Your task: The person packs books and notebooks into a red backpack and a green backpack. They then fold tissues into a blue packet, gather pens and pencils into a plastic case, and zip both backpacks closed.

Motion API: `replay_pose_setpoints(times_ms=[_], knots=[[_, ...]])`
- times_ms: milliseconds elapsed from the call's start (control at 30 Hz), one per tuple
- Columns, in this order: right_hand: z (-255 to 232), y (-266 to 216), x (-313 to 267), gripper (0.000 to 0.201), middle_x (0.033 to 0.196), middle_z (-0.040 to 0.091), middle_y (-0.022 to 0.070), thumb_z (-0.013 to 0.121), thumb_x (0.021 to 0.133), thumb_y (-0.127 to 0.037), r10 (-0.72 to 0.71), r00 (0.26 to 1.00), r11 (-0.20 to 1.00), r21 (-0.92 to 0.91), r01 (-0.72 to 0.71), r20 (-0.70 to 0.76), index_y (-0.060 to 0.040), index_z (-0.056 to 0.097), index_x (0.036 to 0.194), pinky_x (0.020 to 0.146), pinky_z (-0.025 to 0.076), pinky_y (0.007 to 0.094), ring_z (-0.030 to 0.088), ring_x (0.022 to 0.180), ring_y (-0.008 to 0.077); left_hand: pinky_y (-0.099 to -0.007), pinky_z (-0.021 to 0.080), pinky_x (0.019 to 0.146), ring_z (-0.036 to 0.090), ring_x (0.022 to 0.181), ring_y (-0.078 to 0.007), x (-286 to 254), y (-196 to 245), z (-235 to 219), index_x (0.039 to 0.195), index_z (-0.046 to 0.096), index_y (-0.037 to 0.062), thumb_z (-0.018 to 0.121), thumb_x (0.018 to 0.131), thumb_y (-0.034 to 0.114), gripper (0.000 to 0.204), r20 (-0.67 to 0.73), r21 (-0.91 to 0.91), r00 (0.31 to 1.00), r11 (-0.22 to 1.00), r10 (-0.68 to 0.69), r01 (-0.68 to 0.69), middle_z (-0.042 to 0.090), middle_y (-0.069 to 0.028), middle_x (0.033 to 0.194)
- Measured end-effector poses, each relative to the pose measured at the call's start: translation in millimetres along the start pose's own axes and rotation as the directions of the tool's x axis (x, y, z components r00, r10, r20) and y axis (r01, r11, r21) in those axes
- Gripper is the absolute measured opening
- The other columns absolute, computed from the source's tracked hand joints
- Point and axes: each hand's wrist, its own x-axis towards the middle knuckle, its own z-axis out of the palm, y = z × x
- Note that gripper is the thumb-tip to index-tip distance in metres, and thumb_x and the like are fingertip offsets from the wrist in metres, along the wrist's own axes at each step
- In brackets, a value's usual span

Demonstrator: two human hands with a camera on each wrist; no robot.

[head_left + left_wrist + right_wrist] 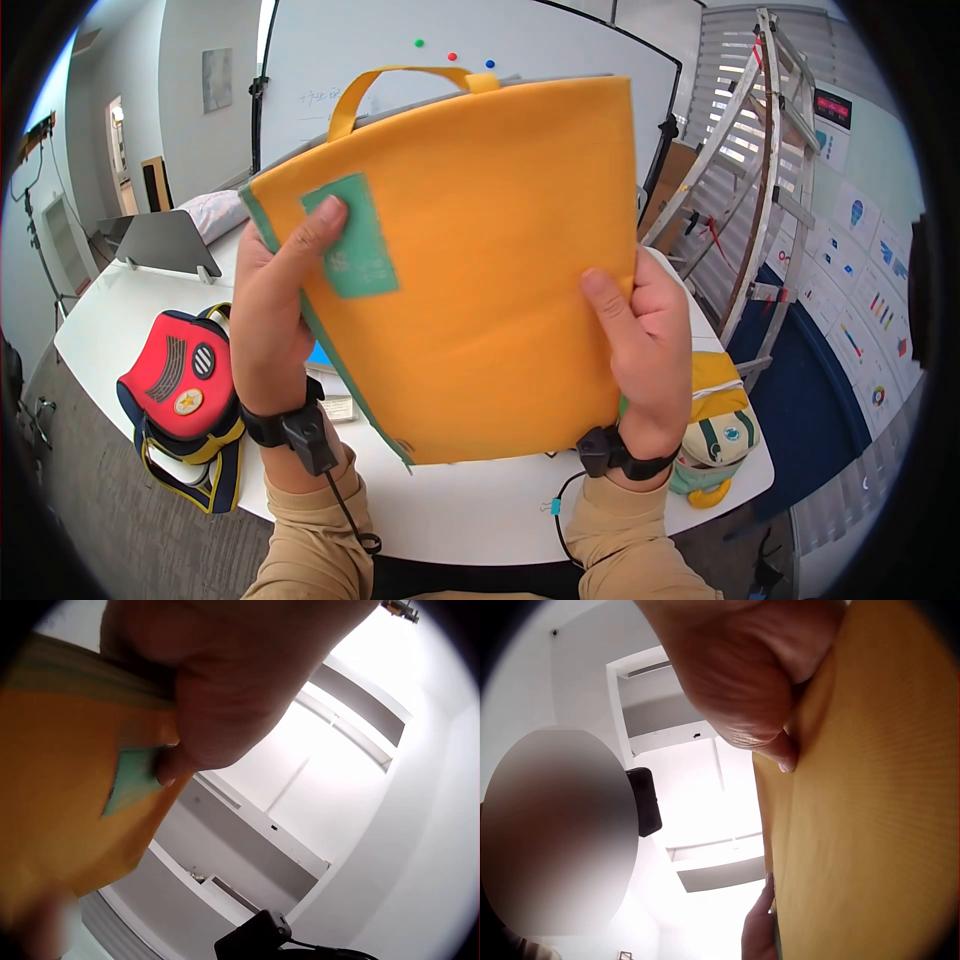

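A flat yellow bag (480, 230) with a green patch (362, 240) and a short yellow top handle is held up over the table, slightly tilted. The left hand (275, 300) grips its left edge, thumb on the green patch. On the opposite edge the right hand (650, 340) pinches the bag, thumb on the yellow front and fingers behind. In the left wrist view the left hand (232, 682) covers part of the edge beside the patch. The right wrist view has the right hand (742, 675) against the yellow cloth (877, 795).
On the white table (450, 520) a red and navy backpack (185, 375) stands at the left, and a cream, green and yellow bag (715, 440) at the right. A dark screen (160, 245) is at the back left. Behind are a whiteboard (590, 50) and a ladder (765, 170).
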Motion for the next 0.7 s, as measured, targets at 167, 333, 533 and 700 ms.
replay_pose_setpoints(times_ms=[167, 333, 533, 700], knots=[[0.0, 7.6, 4.6, 0.031, 0.114, 0.082, 0.0057, 0.07, 0.12, -0.022, -0.12, 0.979, 0.992, 0.009, 0.123, -0.164, 0.0051, 0.072, 0.136, 0.09, 0.058, 0.0249, 0.073, 0.101, 0.008, -0.0339, 0.067, 0.093, 0.082, 0.111, -0.0182, -2.6, -11.6, -2.7, 0.146, 0.071, -0.0009, 0.076, 0.113, 0.013, 0.036, 0.151, -0.067, 0.977, 0.984, -0.154, 0.165, 0.082, -0.0124, 0.13], [-0.6, 18.2, 11.8, 0.034, 0.128, 0.079, 0.0109, 0.071, 0.119, -0.02, -0.116, 0.968, 0.992, 0.026, 0.125, -0.224, 0.004, 0.065, 0.143, 0.1, 0.057, 0.0279, 0.073, 0.113, 0.0129, -0.0331, 0.067, 0.091, 0.083, 0.108, -0.0175, 1.4, -21.4, 6.2, 0.136, 0.078, 0.0005, 0.077, 0.114, 0.017, 0.028, 0.16, -0.076, 0.971, 0.978, -0.18, 0.194, 0.085, -0.0108, 0.125], [6.2, 28.6, 16.8, 0.07, 0.153, 0.066, 0.0232, 0.087, 0.108, -0.029, -0.281, 0.924, 0.888, -0.436, 0.148, -0.258, 0.0055, 0.05, 0.156, 0.121, 0.053, 0.045, 0.066, 0.142, 0.0295, -0.0306, 0.063, 0.084, 0.081, 0.097, -0.0141, 4.8, -27.5, 19.4, 0.13, 0.08, -0.001, 0.076, 0.115, 0.023, 0.028, -0.044, 0.013, 0.993, 0.994, -0.11, 0.111, 0.085, -0.0096, 0.119], [37.5, 6.4, 1.0, 0.09, 0.158, 0.063, 0.0262, 0.093, 0.101, -0.033, -0.249, 0.968, 0.951, -0.185, 0.247, 0.014, 0.0092, 0.044, 0.164, 0.123, 0.053, 0.0516, 0.063, 0.148, 0.0343, -0.0316, 0.059, 0.078, 0.075, 0.085, -0.0152, -9.5, -50.2, 54.6, 0.129, 0.078, -0.0048, 0.072, 0.118, 0.026, 0.033, -0.19, 0.37, 0.969, 0.925, 0.161, -0.081, 0.084, -0.0109, 0.109]])
